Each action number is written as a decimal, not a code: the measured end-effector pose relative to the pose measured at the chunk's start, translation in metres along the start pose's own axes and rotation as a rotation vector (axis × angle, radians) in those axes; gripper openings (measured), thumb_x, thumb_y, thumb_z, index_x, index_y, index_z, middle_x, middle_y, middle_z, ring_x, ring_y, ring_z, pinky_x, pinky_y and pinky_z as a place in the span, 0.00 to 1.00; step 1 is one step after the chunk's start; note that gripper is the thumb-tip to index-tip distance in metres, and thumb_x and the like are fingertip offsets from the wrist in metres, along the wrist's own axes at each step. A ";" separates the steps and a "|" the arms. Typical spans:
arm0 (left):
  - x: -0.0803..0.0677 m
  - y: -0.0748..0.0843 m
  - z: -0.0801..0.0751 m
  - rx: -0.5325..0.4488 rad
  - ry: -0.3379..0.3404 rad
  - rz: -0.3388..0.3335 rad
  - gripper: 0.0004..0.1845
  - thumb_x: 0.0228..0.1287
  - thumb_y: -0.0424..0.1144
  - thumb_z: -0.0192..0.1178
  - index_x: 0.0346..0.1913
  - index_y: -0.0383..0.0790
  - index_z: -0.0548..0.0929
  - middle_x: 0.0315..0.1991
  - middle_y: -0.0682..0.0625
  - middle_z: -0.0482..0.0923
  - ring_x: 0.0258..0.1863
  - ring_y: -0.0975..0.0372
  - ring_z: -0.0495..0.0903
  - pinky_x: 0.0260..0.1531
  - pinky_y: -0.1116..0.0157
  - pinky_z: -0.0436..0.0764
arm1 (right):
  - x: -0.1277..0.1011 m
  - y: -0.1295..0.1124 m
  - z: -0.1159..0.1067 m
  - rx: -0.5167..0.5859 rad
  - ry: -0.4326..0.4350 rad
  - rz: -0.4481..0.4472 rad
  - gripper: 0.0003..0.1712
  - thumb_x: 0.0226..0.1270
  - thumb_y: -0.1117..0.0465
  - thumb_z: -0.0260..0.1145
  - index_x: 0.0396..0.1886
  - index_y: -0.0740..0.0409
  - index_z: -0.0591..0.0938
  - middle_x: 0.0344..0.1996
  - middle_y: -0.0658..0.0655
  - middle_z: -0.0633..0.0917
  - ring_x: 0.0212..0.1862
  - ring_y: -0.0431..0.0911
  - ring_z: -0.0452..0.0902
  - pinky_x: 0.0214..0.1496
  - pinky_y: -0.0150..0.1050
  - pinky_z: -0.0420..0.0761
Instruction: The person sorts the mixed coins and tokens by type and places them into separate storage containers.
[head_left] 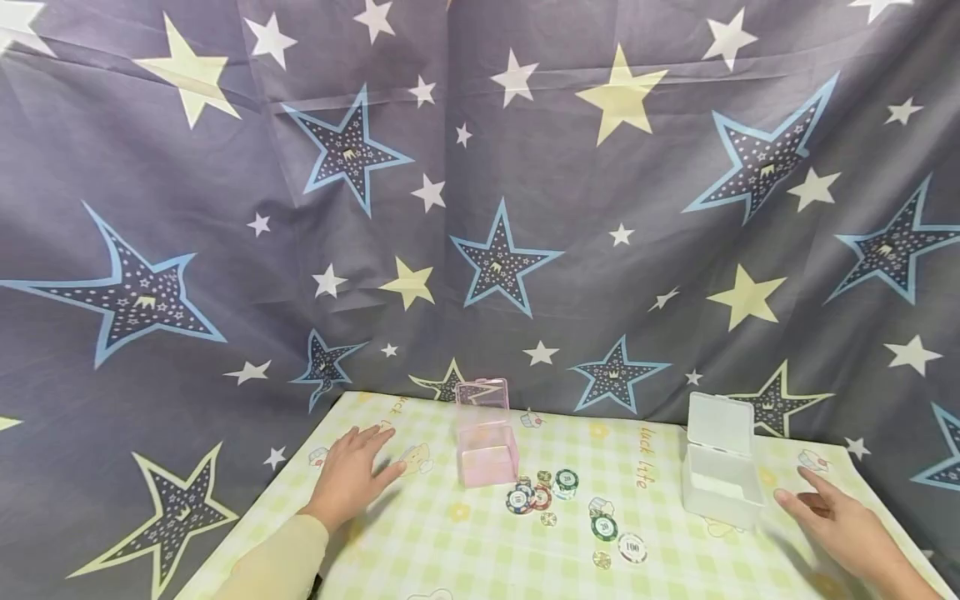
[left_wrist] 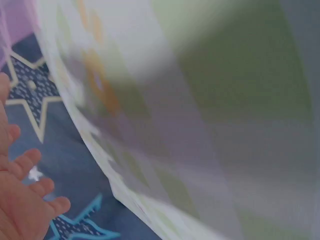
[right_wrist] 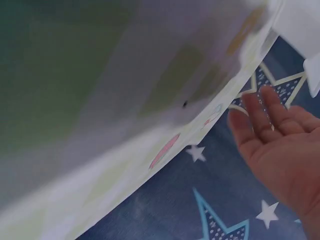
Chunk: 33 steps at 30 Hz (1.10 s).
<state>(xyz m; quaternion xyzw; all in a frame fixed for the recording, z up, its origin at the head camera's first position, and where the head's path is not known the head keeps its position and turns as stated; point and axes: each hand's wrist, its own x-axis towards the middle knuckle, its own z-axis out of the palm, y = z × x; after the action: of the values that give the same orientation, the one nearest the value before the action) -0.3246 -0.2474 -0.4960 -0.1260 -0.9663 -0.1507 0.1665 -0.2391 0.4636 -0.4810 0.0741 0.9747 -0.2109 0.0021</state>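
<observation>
My left hand (head_left: pixel 354 477) is over the left side of the table, fingers spread and relaxed, holding nothing. To its right stands a pink see-through box (head_left: pixel 487 458) with its lid raised. Over the right side, my right hand (head_left: pixel 832 521) has loosely bent fingers and holds nothing, beside a white box (head_left: pixel 722 487) whose lid also stands up. Between the boxes lie poker chips: a blue one (head_left: pixel 520 499), a red one (head_left: pixel 541 497), a green one (head_left: pixel 567 481), another green one (head_left: pixel 603 527) and a white one (head_left: pixel 632 547). Small clear dice (head_left: pixel 602 559) lie among them.
A green-and-white checked cloth (head_left: pixel 420 550) with printed cartoons covers the table. Behind the table's back edge hangs a dark grey curtain (head_left: pixel 525 167) patterned with stars.
</observation>
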 end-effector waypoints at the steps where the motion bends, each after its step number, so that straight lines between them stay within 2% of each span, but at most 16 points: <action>1: -0.001 0.004 0.000 -0.008 0.014 0.004 0.35 0.72 0.59 0.66 0.75 0.43 0.78 0.76 0.34 0.73 0.77 0.29 0.65 0.77 0.30 0.60 | 0.000 -0.004 0.001 0.023 -0.026 0.004 0.58 0.82 0.29 0.49 0.79 0.81 0.55 0.59 0.80 0.83 0.58 0.76 0.82 0.54 0.68 0.81; 4: -0.002 0.017 0.001 -0.035 0.043 0.033 0.32 0.71 0.55 0.69 0.72 0.44 0.80 0.75 0.35 0.74 0.76 0.31 0.67 0.77 0.32 0.60 | -0.003 -0.014 0.003 0.066 -0.059 -0.022 0.56 0.83 0.30 0.50 0.81 0.79 0.54 0.60 0.77 0.85 0.58 0.71 0.84 0.53 0.65 0.83; 12: -0.004 0.058 0.001 -0.126 0.037 0.102 0.29 0.72 0.55 0.68 0.71 0.48 0.82 0.74 0.40 0.76 0.78 0.35 0.66 0.79 0.33 0.60 | -0.008 -0.031 0.011 0.092 0.048 -0.134 0.46 0.84 0.41 0.58 0.79 0.76 0.64 0.54 0.73 0.89 0.53 0.65 0.89 0.52 0.63 0.85; 15: -0.007 0.078 0.002 -0.147 0.068 0.168 0.28 0.71 0.53 0.70 0.69 0.46 0.83 0.71 0.39 0.79 0.75 0.37 0.71 0.76 0.34 0.65 | -0.008 -0.036 0.015 0.097 0.063 -0.158 0.43 0.85 0.43 0.58 0.77 0.77 0.67 0.53 0.74 0.89 0.51 0.65 0.90 0.51 0.61 0.87; 18: -0.011 0.100 0.007 -0.117 0.097 0.257 0.26 0.69 0.53 0.71 0.66 0.47 0.85 0.67 0.42 0.82 0.70 0.41 0.75 0.73 0.36 0.71 | -0.008 -0.039 0.019 0.083 0.090 -0.173 0.40 0.85 0.45 0.59 0.75 0.76 0.69 0.52 0.74 0.89 0.51 0.65 0.90 0.50 0.59 0.87; 22: -0.020 0.132 0.019 -0.069 0.045 0.346 0.24 0.68 0.57 0.70 0.63 0.55 0.87 0.67 0.48 0.82 0.69 0.47 0.76 0.72 0.40 0.72 | -0.009 -0.043 0.022 0.085 0.116 -0.179 0.39 0.84 0.45 0.60 0.75 0.75 0.71 0.51 0.72 0.90 0.51 0.64 0.90 0.50 0.59 0.87; 28: -0.030 0.179 0.038 -0.058 -0.029 0.459 0.20 0.69 0.60 0.68 0.60 0.61 0.89 0.67 0.52 0.82 0.68 0.53 0.75 0.71 0.46 0.73 | -0.007 -0.051 0.025 0.119 0.103 -0.169 0.39 0.84 0.44 0.59 0.75 0.74 0.71 0.51 0.71 0.90 0.52 0.65 0.90 0.53 0.61 0.86; 33: -0.031 0.207 0.049 -0.047 -0.073 0.525 0.19 0.68 0.62 0.68 0.57 0.63 0.90 0.66 0.54 0.82 0.68 0.54 0.73 0.69 0.49 0.73 | -0.007 -0.057 0.027 0.126 0.104 -0.179 0.37 0.85 0.46 0.60 0.75 0.73 0.72 0.53 0.71 0.90 0.54 0.66 0.89 0.53 0.60 0.86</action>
<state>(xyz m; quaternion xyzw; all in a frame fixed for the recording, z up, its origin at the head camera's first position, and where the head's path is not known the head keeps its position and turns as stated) -0.2495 -0.0460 -0.4992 -0.3817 -0.9020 -0.1203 0.1621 -0.2417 0.4004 -0.4816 -0.0025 0.9611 -0.2668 -0.0722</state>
